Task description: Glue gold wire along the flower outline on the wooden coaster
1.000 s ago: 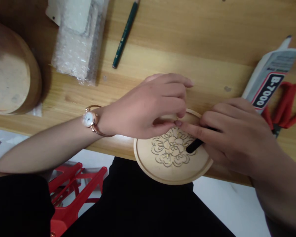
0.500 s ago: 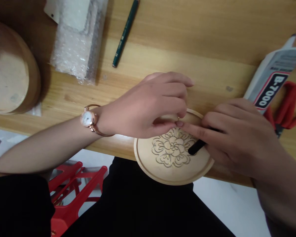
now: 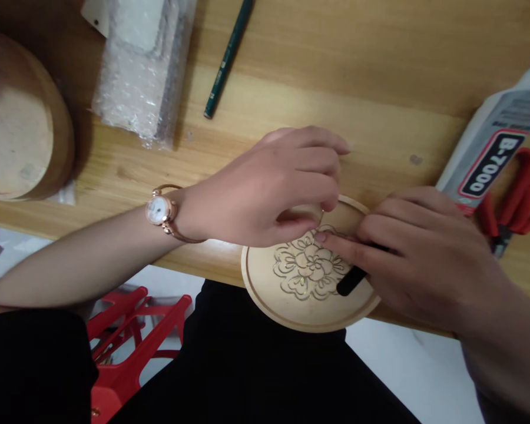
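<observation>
Pale round wooden plate (image 3: 265,288) with a raised rim and a gold-wire flower (image 3: 307,265): where does it sit?

On a honey-coloured wooden bench (image 3: 380,70), its lower rim jutting past the bench's near edge.

And the hands?

The left hand (image 3: 265,188), a rose-gold wristwatch (image 3: 159,209) on its wrist, curls narrowly over the plate's upper rim, thumb and fingers closing around a thin gold wire (image 3: 321,219). Whether they actually grip it, the frame cannot tell.

The right hand (image 3: 424,259)?

Closed on a slim black tool (image 3: 351,281), one end hidden under the fingers, index fingertip (image 3: 321,237) at the flower's upper edge.

What surrounds them?

A white B-7000 glue tube (image 3: 490,147) overlaps red-handled scissors (image 3: 507,200) on the bench. Farther up lie a dark green pencil (image 3: 227,59), a bubble-wrapped packet (image 3: 139,76) and a thick round wooden disc (image 3: 13,112). Below the bench stands a red plastic frame (image 3: 132,330).
</observation>
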Demonstrator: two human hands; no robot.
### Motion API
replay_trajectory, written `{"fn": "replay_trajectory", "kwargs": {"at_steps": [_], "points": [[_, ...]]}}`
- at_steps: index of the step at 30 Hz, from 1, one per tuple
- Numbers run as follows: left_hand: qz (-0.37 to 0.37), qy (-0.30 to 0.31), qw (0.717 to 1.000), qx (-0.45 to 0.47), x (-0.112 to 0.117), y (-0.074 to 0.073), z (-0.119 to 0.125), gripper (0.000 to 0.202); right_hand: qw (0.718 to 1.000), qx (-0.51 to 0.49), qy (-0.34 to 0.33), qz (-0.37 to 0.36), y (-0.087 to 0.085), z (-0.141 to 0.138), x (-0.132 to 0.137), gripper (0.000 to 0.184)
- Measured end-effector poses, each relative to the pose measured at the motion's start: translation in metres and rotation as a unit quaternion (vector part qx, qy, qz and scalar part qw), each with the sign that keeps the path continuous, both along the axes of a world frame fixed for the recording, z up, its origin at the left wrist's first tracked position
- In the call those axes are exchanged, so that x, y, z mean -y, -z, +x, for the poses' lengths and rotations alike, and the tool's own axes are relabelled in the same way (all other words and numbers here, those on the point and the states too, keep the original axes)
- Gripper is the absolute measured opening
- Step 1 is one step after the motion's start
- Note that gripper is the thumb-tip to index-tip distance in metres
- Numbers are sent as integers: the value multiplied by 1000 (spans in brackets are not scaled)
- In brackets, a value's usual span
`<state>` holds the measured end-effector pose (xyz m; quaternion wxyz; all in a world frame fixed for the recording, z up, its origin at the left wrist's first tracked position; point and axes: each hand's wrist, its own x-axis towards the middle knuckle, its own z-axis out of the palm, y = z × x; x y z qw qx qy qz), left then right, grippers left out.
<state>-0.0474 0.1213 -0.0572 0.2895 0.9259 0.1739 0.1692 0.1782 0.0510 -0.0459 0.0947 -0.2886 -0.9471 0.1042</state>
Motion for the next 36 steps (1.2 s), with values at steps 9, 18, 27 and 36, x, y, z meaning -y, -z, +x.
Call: {"fn": "replay_trajectory", "kwargs": {"at_steps": [9,18,27,36], "points": [[23,10,999,23,-1,3,-1,18,1000,-9,0,-1,0,0,1,22],[19,7,1000,17,0,2,-1,18,1000,-2,0,4,0,-1,1,21],[14,5,1000,-2,0,1,-1,15,1000,-22,6,-12,0,-2,1,21],[14,6,1000,18,0,1,0,10,999,-22,23,-22,-3,-6,3,22]]}}
